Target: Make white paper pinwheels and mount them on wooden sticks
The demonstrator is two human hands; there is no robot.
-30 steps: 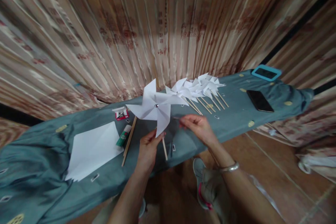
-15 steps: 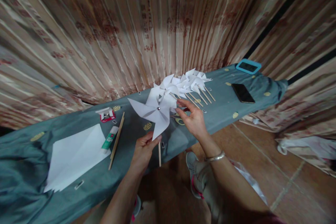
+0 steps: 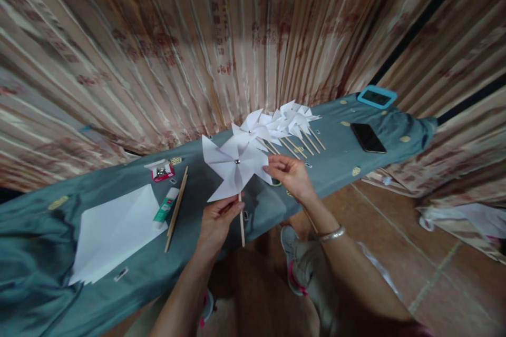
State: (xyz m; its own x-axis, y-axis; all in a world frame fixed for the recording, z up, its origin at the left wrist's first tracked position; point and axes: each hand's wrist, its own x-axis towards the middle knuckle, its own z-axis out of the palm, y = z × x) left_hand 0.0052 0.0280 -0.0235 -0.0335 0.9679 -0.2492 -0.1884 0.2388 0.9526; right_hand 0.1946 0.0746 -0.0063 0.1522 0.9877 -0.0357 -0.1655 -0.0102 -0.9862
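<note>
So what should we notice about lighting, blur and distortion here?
Head view: dim light, deep shadow beneath the table; head view: curtain pleats splay outward, suggesting wide-angle distortion; head view: the held pinwheel shows clearly, but print on the glue stick is illegible.

Black phone point(image 3: 368, 138) lying flat, blue-framed device point(image 3: 377, 97) just beyond the phone, teal cloth point(image 3: 340, 150) with yellow prints beneath it, pleated beige curtain point(image 3: 308, 58) with reddish prints behind it, dark bar point(image 3: 474, 99) to its right, brown tiled floor point(image 3: 395, 226) below it
</note>
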